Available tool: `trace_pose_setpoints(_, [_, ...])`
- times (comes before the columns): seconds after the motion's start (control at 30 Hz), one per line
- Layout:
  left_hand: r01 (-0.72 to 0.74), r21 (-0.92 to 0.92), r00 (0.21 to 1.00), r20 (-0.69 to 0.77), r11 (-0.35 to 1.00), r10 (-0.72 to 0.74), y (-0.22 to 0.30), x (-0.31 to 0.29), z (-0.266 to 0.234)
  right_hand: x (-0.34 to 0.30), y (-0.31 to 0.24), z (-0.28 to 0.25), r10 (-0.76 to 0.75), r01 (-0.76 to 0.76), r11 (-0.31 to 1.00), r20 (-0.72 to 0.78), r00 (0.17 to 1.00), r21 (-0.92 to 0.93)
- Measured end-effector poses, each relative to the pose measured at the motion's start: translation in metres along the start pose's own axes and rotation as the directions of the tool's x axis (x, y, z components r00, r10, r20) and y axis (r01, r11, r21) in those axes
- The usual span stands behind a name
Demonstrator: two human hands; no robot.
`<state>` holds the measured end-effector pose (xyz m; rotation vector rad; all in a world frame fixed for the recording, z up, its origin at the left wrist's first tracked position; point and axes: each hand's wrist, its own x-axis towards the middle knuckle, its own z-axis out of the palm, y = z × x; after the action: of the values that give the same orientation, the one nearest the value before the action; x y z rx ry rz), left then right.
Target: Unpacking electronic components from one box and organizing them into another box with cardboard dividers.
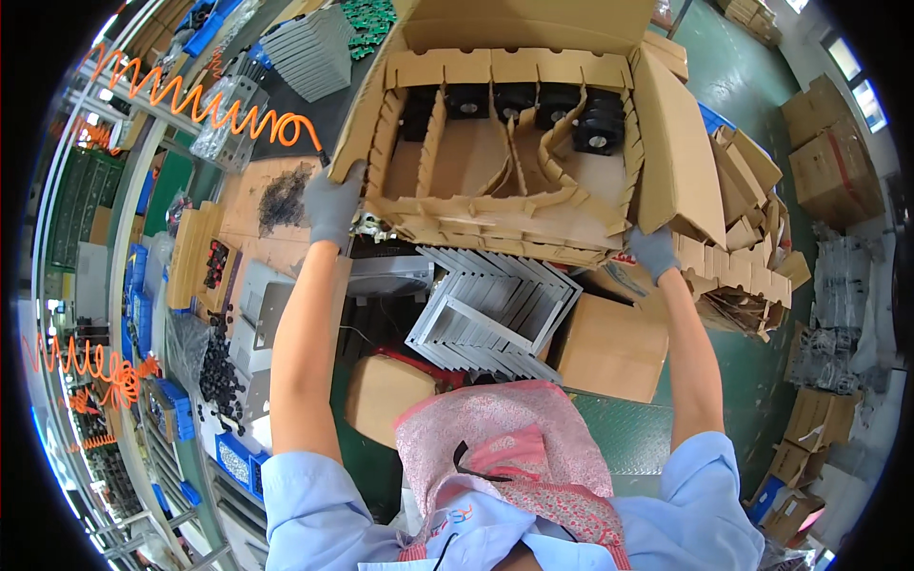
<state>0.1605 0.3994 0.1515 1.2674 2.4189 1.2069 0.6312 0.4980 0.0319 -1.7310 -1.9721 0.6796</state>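
A large open cardboard box [533, 24] is held in front of me, tipped so its inside faces me. Cardboard dividers [431, 143] split it into compartments, some of them bent. Several black parts that look like small fans [597, 128] sit along its far side; the nearer compartments show bare cardboard. My left hand [333, 205], in a grey glove, grips the box's left edge with the fingers partly behind the flap. My right hand [653, 253], also gloved, is closed on the near right corner, its fingertips partly hidden.
Stacked grey metal frames [490, 319] stand below the box, beside a brown carton [611, 347] and a stool seat [388, 392]. An orange coiled hose [228, 119] hangs over the left workbench [252, 186]. Cardboard scraps [743, 186] pile up at the right.
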Motion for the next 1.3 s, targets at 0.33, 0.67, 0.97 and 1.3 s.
trace_pose_setpoints(0.33, [0.127,-0.491,0.987,-0.023,0.862,-0.159,-0.031,-0.009,0.005,-0.106,-0.057,0.006,0.037,-0.029,0.98,0.036,0.999,-0.195])
trace_pose_setpoints(0.67, [0.685,-0.72,0.695,0.597,0.117,-0.401,-0.117,-0.094,0.04,-0.092,-0.074,-0.098,-0.417,0.339,0.568,-0.093,0.904,0.75])
trace_pose_setpoints(0.97, [0.804,-0.593,0.484,0.605,0.048,-0.632,-0.065,-0.123,0.142,-0.045,-0.124,-0.079,-0.551,0.639,0.705,-0.329,0.767,0.309])
trace_pose_setpoints(1.3, [0.721,-0.689,0.611,0.683,-0.074,-0.401,-0.104,-0.117,0.167,0.072,-0.104,-0.063,-0.145,0.483,0.774,-0.628,0.764,0.41])
